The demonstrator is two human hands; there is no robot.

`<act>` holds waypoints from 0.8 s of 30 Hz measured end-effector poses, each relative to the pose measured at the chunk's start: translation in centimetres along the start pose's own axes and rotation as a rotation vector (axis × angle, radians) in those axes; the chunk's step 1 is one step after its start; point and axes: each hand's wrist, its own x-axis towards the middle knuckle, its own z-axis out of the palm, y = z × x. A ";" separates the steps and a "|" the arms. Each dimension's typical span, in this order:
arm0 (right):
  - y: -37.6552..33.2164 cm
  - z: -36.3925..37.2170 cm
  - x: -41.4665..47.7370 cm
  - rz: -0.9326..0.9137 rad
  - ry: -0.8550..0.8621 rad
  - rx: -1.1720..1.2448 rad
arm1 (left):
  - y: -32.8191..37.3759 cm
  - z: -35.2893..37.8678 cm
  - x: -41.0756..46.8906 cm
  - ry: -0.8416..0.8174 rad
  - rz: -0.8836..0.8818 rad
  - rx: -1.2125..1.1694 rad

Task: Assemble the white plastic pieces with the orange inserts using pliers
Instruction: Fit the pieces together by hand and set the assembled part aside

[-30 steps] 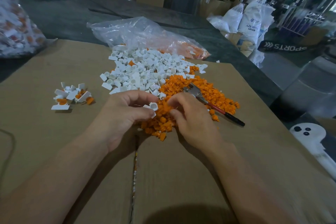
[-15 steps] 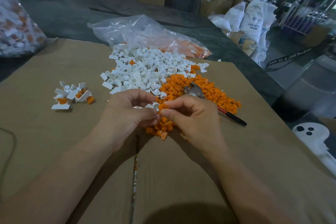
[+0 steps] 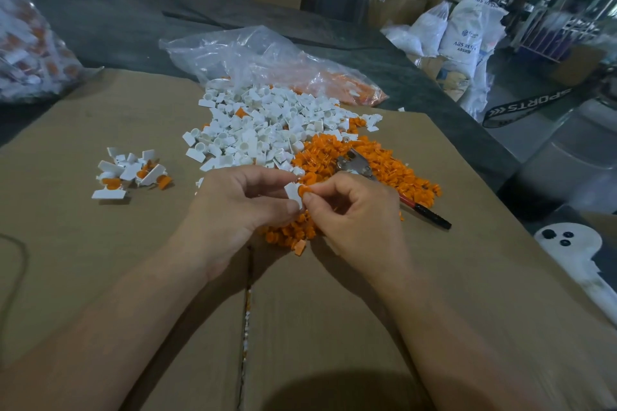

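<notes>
My left hand (image 3: 240, 203) pinches a white plastic piece (image 3: 293, 194) between thumb and fingers. My right hand (image 3: 354, 213) pinches an orange insert (image 3: 304, 189) against that piece. Both hands hover over the near edge of the orange insert pile (image 3: 360, 163). The white piece pile (image 3: 267, 123) lies just beyond. Pliers (image 3: 360, 167) with red-and-black handles lie on the orange pile, right of my right hand, untouched. A small group of assembled white-and-orange pieces (image 3: 130, 173) sits to the left.
Everything rests on a cardboard sheet (image 3: 100, 243) with a seam down the middle. A clear plastic bag (image 3: 253, 60) with orange parts lies behind the piles. Another bag of parts (image 3: 30, 53) is at far left. White sacks (image 3: 467, 33) and boxes stand beyond the right edge.
My right hand lifted an orange insert from the pile and brought it to the white piece held in my left hand. Both hands rose slightly and closed together.
</notes>
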 end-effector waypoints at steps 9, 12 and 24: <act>0.0 0.2 -0.4 0.006 -0.056 -0.129 | -0.4 0.3 -0.2 0.079 0.126 0.213; 0.1 0.2 -0.3 0.020 -0.100 -0.103 | -0.5 0.2 -0.1 0.087 0.118 0.208; 0.4 0.0 0.0 -0.072 -0.156 -0.012 | -0.6 0.0 0.3 0.127 0.173 0.206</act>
